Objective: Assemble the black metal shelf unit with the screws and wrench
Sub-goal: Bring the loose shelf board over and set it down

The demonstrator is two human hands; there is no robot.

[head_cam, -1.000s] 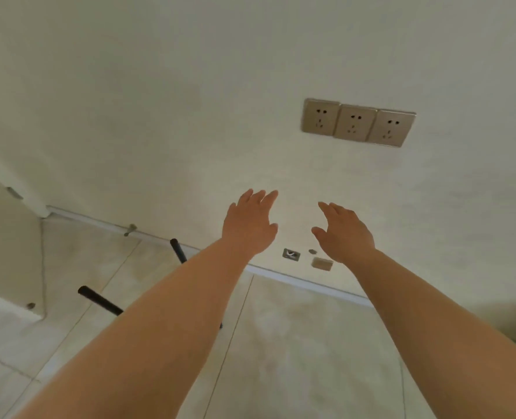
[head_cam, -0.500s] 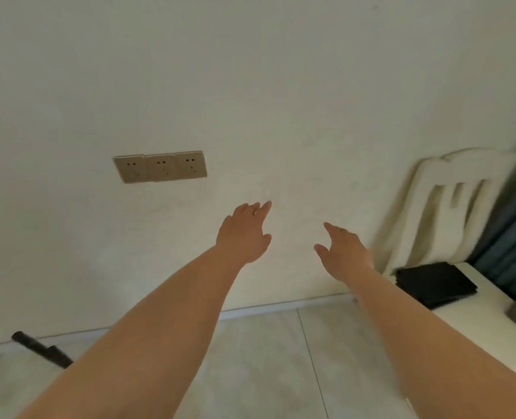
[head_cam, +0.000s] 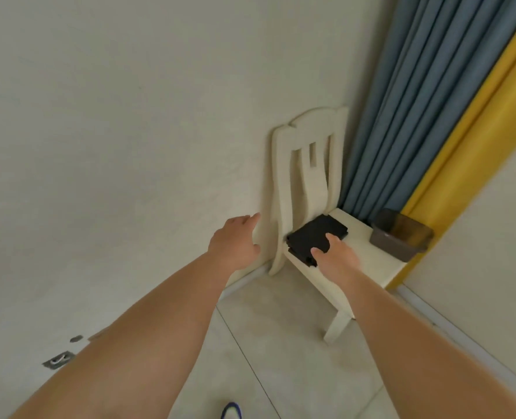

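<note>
On the cream chair (head_cam: 308, 164) seat by the wall lies the stack of black shelf panels (head_cam: 314, 234). Your right hand (head_cam: 336, 255) reaches over its near edge with fingers extended, gripping nothing; your left hand (head_cam: 235, 241) hovers loosely spread beside the chair back.

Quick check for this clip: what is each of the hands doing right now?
Left hand: open, holding nothing, beside the chair back.
Right hand: open, fingers reaching onto the black stack on the chair seat.

Panels (head_cam: 317, 237) on chair (head_cam: 368, 258)
</note>
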